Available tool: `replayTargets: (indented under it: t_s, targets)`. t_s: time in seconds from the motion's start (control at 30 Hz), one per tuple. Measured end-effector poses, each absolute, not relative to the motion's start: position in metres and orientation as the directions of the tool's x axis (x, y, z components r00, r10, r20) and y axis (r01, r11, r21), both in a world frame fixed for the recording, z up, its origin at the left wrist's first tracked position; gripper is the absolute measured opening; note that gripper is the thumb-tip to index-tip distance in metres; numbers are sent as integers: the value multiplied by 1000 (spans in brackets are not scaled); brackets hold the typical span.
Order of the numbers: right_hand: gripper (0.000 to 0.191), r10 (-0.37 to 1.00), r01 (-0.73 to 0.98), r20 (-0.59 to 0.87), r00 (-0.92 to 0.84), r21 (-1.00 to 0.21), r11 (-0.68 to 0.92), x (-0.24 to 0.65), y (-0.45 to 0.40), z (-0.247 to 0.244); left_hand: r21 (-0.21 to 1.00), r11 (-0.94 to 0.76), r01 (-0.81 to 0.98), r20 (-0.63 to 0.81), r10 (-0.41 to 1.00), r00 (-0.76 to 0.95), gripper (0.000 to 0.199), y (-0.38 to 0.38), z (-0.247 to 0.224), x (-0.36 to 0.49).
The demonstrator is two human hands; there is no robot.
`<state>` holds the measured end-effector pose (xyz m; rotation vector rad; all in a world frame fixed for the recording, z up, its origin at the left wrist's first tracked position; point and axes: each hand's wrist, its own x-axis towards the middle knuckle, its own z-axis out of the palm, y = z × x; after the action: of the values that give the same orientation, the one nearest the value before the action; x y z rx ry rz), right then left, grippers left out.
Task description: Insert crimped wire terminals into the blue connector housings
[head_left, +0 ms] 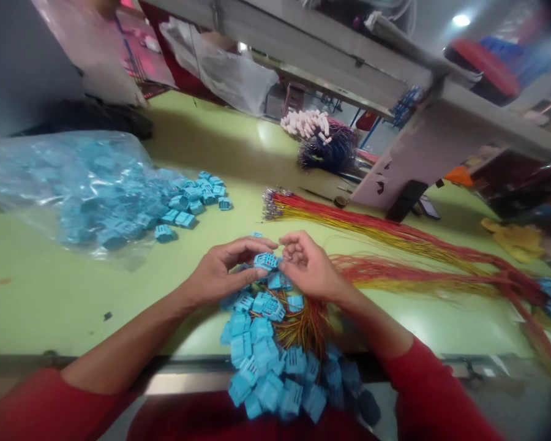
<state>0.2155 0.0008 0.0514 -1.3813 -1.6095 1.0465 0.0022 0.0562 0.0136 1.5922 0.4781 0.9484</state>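
Between the thumb and fingers of my left hand (227, 266) is a blue plastic connector housing (266, 261) with red spots on its face. My right hand (308, 264) is closed in a pinch at the right side of that housing; what its fingertips hold is too small to make out. Beneath both hands lies a pile of similar blue connectors (261, 355), hanging over the table's front edge. Red and yellow wires (303, 324) come out of this pile under my right wrist.
A clear plastic bag (105, 190) spills blue connectors (183, 218) at the left. Red and yellow wire bundles (371, 226) stretch across the right side. Dark wires with pale pink connectors (305, 124) sit at the back, near a slanted post (395, 141) and a phone (429, 207).
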Motion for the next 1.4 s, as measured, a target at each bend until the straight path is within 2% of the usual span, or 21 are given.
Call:
replayTargets:
  t_s: [0.07,0.13,0.23,0.33,0.53,0.63,0.77,0.9,1.07,1.27,1.4]
  targets:
    - [46,983,204,-67,-170,-979,-31,217,4,50,940,-273,-204,340,752,564,22,57,13,2]
    - [51,971,78,-144,-192,-988,-131,220,7,48,927,-297,-230,376,744,553,22,56,15,2]
    - [61,966,-12,-200,-164,-979,-204,221,10,42,923,-308,-233,385,714,584,23,53,17,2]
    - [71,970,5,-208,-127,-978,-209,219,10,37,933,-301,-197,356,694,626,26,50,17,5]
    - [76,983,159,-149,-109,-979,-131,212,6,35,942,-292,-166,328,691,644,26,45,16,11]
    - [73,976,93,-185,-115,-980,-175,212,8,31,940,-289,-180,336,701,629,27,44,16,12]
    - [56,979,-8,-157,-130,-987,-160,218,10,33,942,-273,-197,337,744,577,29,46,14,11]
    - [44,967,-37,-157,-199,-985,-167,227,6,39,948,-203,-244,310,765,565,26,49,11,9]
    - [38,969,-55,-164,-186,-983,-177,226,-3,37,952,-140,-270,276,772,573,25,50,12,9]
    - [28,996,134,71,58,-989,63,222,-11,51,964,-58,-261,202,799,567,25,48,14,11]
    - [21,992,301,124,22,-947,111,221,-21,65,978,50,-203,66,847,528,32,46,12,10]
